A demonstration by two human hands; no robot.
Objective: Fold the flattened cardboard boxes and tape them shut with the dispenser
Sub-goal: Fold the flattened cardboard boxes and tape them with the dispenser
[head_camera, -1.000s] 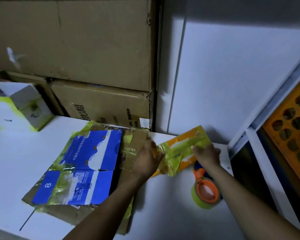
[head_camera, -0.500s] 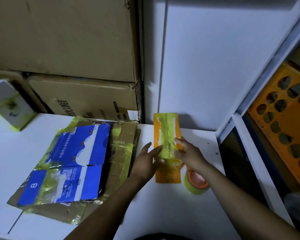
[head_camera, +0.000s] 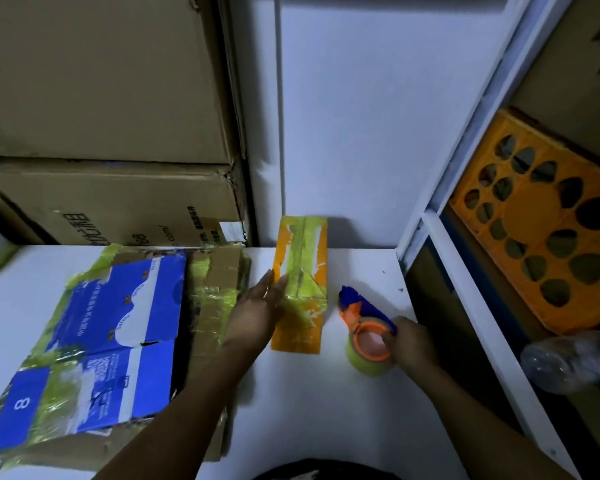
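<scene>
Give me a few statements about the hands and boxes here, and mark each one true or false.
1. The left hand rests with straight fingers on the orange box. True.
2. The right hand holds nothing. False: it grips the tape dispenser.
3. The blue flattened carton lies left of the orange box. True.
4. The tape dispenser sits on the blue flattened carton. False: it is right of the orange box.

- My right grip (head_camera: 411,344) covers part of the tape dispenser (head_camera: 364,327).
- I can't read the blurred print on the brown carton (head_camera: 118,209).
- The near corner of the flattened box stack (head_camera: 118,341) is cut by the left edge.
- The clear plastic thing (head_camera: 568,362) at far right is too blurred to name.
</scene>
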